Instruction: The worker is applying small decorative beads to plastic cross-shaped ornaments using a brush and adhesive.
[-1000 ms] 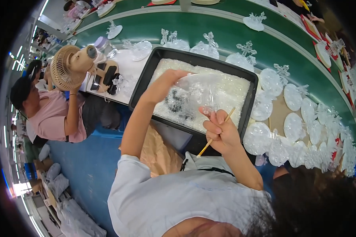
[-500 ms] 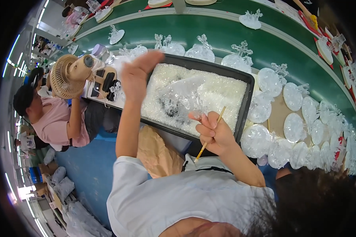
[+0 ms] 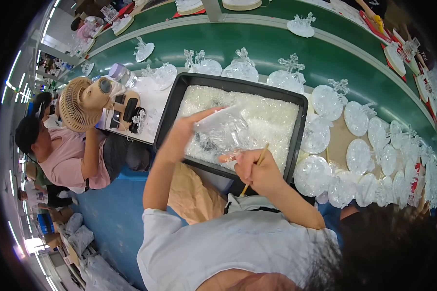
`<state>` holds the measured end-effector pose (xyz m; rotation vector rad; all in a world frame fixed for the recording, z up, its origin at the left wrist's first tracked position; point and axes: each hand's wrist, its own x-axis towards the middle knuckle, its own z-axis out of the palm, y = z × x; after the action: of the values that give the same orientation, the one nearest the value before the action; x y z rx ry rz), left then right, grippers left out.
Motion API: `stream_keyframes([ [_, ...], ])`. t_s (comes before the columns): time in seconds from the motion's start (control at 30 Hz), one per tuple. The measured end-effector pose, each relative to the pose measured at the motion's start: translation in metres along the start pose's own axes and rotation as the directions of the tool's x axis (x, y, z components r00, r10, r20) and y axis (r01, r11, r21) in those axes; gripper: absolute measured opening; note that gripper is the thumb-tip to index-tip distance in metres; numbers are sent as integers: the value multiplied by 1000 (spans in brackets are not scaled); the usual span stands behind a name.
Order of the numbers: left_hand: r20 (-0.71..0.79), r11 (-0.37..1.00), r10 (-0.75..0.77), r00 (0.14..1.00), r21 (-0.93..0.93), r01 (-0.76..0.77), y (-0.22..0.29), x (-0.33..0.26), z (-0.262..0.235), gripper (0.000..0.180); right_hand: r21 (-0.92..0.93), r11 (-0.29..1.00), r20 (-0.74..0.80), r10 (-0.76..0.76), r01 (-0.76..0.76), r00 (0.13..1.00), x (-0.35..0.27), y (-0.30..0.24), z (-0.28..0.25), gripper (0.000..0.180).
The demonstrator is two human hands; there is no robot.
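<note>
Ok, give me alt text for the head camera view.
Two hands work over a black tray of clear bits: the left hand holds a clear piece, the right hand a thin stick. Clear round ornaments lie alongside.

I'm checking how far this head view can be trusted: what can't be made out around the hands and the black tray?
- Left hand: fingertips hidden behind the clear crinkled plastic piece it holds.
- Thin wooden stick in the right hand: working tip hidden behind the fist.
- Black rectangular tray of white granules: near edge covered by both forearms.
- Dark patch under the plastic: too blurred to identify.
</note>
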<state>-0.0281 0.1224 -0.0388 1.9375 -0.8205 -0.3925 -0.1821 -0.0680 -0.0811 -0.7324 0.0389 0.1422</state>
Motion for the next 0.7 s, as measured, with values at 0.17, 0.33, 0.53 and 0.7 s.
stream_keyframes([
  [0.17, -200, 942, 103, 974, -294, -159, 7, -1, -4, 65, -138, 989, 22, -46, 49, 999, 3, -2, 3, 42],
  [0.33, -321, 937, 50, 946, -312, -156, -16, 6, -8, 87, -228, 963, 80, -132, 147, 988, 7, -14, -1, 37],
  [0.53, -565, 714, 139, 814, -512, -477, -7, 0, -4, 93, -300, 948, 216, -38, 104, 976, 14, -41, 11, 28],
  [0.7, -252, 966, 184, 950, -133, -223, -21, 20, -30, 80, -430, 898, 120, -45, 93, 992, 5, -43, -2, 24],
])
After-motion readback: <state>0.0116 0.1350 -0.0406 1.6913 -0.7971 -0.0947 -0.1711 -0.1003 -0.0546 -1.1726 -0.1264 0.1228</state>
